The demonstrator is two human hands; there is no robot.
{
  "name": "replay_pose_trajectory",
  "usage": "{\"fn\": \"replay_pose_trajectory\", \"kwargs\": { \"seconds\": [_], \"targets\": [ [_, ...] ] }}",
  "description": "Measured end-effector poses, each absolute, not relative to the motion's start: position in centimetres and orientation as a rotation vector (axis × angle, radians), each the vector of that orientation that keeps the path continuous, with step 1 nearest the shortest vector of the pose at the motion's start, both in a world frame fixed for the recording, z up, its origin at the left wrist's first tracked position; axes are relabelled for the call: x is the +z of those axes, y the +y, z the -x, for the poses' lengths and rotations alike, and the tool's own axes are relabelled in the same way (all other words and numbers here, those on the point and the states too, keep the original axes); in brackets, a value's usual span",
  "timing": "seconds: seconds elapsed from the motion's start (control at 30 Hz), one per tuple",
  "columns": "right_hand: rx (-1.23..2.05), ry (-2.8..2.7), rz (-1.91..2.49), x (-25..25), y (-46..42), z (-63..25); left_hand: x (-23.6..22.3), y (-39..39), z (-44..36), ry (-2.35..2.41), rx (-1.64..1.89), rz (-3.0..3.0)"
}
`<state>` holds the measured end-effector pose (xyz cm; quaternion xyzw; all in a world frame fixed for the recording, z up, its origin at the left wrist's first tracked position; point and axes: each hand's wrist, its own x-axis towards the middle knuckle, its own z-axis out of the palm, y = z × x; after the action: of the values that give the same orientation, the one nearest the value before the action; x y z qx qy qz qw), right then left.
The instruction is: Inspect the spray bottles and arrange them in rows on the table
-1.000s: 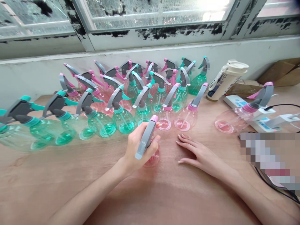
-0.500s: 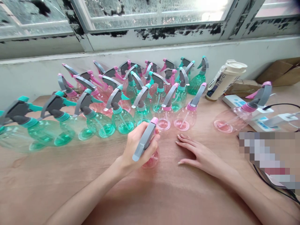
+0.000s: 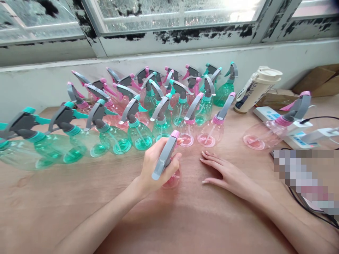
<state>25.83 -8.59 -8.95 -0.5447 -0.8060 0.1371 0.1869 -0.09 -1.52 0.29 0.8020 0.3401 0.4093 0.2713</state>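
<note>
My left hand (image 3: 156, 162) is closed around the neck of a pink spray bottle (image 3: 173, 179), whose grey sprayer head with a pink nozzle points away from me. The bottle stands on the wooden table, its upper body mostly hidden behind my fingers. To its right, my right hand (image 3: 225, 171) lies on the tabletop with its fingers spread and nothing in them. Just beyond my hands stand two more pink bottles, a nearer-left one (image 3: 186, 139) and a right one (image 3: 209, 135). A row of green spray bottles (image 3: 143, 139) stretches off to the left.
Behind the front row, several more pink and green spray bottles (image 3: 224, 93) stand near the wall. A cream tumbler (image 3: 258, 88), a single pink bottle (image 3: 265, 137), a white power strip (image 3: 298, 139) with cables, and a brown paper package (image 3: 275, 98) are on the right.
The view has shifted slightly. My left index finger has lifted a little away from the thumb near the nozzle. My right hand and the bottles stay in place.
</note>
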Motion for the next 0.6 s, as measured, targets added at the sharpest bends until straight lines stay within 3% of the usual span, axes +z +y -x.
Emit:
{"fn": "replay_pose_trajectory", "kwargs": {
  "seconds": [0.6],
  "targets": [
    [0.39, -2.24, 1.526, -8.91, -8.66, -25.77, 0.09, -1.64, 0.32, 0.871, 1.1, -2.131]
  ]
}}
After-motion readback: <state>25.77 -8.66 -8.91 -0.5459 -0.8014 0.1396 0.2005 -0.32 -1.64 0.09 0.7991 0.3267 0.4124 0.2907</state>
